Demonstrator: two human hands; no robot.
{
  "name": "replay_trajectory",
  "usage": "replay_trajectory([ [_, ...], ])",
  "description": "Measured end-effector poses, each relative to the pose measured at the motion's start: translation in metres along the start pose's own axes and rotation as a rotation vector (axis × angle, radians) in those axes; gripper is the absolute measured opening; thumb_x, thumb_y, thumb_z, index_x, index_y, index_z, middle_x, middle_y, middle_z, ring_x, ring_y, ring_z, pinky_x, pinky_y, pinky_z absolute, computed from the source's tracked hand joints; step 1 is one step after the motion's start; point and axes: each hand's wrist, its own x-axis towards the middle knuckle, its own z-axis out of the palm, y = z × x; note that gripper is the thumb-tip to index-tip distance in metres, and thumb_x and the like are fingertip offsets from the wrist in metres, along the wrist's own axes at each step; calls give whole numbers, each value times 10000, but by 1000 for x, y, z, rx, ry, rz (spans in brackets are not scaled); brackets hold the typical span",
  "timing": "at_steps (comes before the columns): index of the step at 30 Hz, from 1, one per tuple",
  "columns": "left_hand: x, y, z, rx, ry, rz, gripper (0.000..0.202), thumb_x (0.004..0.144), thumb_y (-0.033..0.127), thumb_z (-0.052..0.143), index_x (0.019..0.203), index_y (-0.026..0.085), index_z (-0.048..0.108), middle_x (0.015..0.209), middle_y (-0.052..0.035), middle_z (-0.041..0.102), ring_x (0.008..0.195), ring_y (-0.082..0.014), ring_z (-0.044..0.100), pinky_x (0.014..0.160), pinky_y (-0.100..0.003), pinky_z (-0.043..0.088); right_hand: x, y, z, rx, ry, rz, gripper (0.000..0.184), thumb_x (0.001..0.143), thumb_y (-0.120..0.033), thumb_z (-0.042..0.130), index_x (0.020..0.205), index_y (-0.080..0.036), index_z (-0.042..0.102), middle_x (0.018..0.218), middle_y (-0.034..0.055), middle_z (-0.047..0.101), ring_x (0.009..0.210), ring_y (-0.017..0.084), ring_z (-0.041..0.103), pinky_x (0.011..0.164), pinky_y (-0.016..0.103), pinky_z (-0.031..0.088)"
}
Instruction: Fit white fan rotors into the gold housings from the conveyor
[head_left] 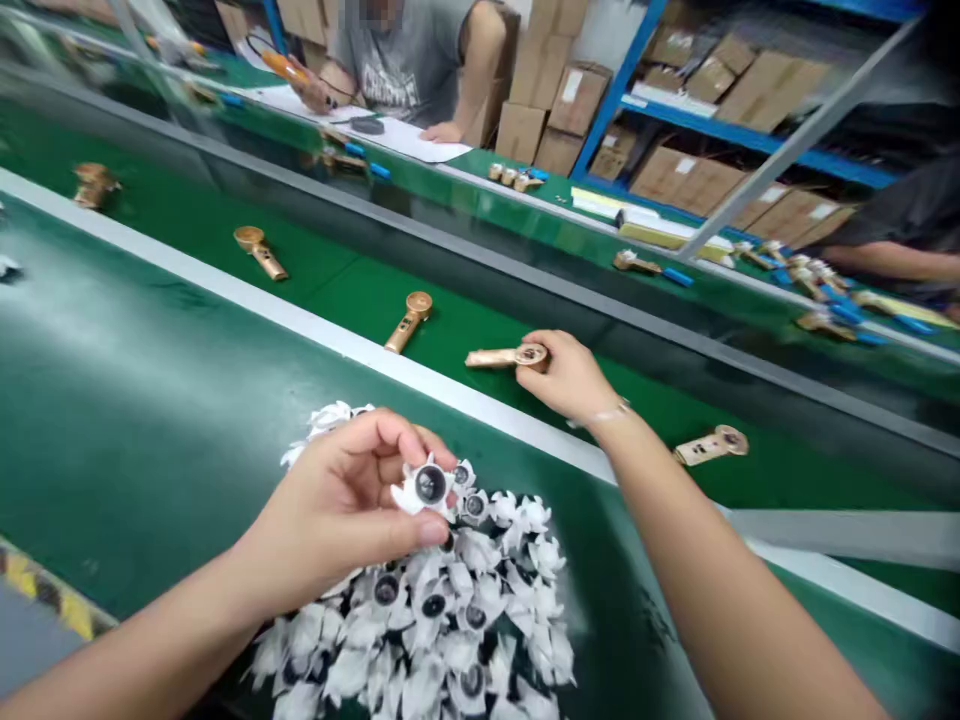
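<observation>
My left hand (341, 505) pinches one small white plastic part with a dark round centre (426, 487) just above a heap of several like parts (442, 620) on the green bench. My right hand (571, 378) reaches out over the conveyor belt and grips a gold handle-shaped piece (504, 357) at its round head end, its shaft pointing left. More gold pieces lie on the belt: one (409, 321) to the left of my right hand, another (709, 446) to its right, and one farther left (259, 251).
A white strip (315, 330) divides the bench from the moving green belt (360, 290). Across the belt a person in a grey shirt (409, 65) sits with papers; another person's arm (892, 262) rests at right. Cardboard boxes (712, 185) fill blue shelves behind.
</observation>
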Motion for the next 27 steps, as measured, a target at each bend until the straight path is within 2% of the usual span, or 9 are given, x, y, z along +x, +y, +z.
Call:
replay_trajectory([
  [2,1,-2,0,-32,7,-2,263,759,96,824,899,211,633,1011,22,694,791,-75,664,708,-169,589,-43,-10,-14,78,-35,3,372,766,-184,696,1135,-148,661,1027,104,650,965,270,630,924,461,519],
  [4,1,-4,1,-35,-2,2,263,761,108,825,920,216,645,1021,16,689,789,-77,661,724,-181,591,-83,-21,-26,212,-81,28,406,830,-223,673,1229,-221,596,1050,62,654,919,210,657,843,365,567],
  [6,1,-5,4,-17,-30,10,281,762,104,822,946,232,653,1036,20,685,761,-65,651,702,-162,575,-119,-36,-30,447,-149,94,400,864,-202,668,1226,-308,535,1042,6,654,859,144,670,751,255,581],
  [9,1,-6,13,108,-82,58,339,742,102,840,997,256,677,1054,10,686,826,-85,652,747,-164,565,-154,-57,-25,685,-201,151,451,838,-120,708,1176,-366,538,1112,-31,654,898,106,673,776,186,576],
  [12,0,-4,22,248,-122,170,375,695,135,883,1007,238,704,1042,-22,687,926,-138,662,801,-192,567,-168,-67,-17,783,-218,162,489,854,-145,730,1234,-407,571,1163,-35,687,990,111,688,858,176,569],
  [15,-1,0,28,341,-135,301,394,667,155,902,1013,209,719,1034,-41,660,878,-135,652,754,-193,569,-172,-67,-13,790,-236,146,493,878,-199,731,1280,-441,579,1229,-28,692,1036,125,694,884,178,568],
  [18,-3,2,29,405,-129,380,408,675,193,900,1043,206,724,1016,-43,634,817,-123,625,711,-202,571,-177,-65,-13,729,-228,121,496,885,-252,733,1304,-461,572,1302,-16,665,1052,150,699,880,206,584],
  [23,-6,4,29,534,-120,501,433,655,249,913,1040,196,723,974,-44,665,816,-141,644,717,-221,565,-184,-65,-11,578,-197,96,513,894,-298,717,1343,-474,543,1388,11,615,1110,210,694,921,312,597],
  [27,-6,4,29,598,-115,526,422,645,304,915,1009,194,731,955,-46,676,802,-157,672,706,-246,567,-184,-65,-12,519,-179,58,503,908,-322,702,1360,-468,538,1396,22,607,1127,230,692,900,333,613],
])
